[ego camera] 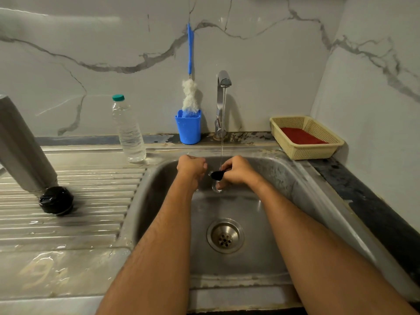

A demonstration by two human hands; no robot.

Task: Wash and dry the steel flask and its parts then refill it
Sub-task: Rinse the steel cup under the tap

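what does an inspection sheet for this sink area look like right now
surface: steel sink and ribbed draining board, wet
job's things: steel flask upside down on the board, black cap beside it; small black part under the running tap
clutter: water bottle, bottle brush in blue cup, basket with red cloth
grippers: right hand holds the black part; left hand curled, grip unclear
cables: nothing seen
surroundings: marble-pattern wall
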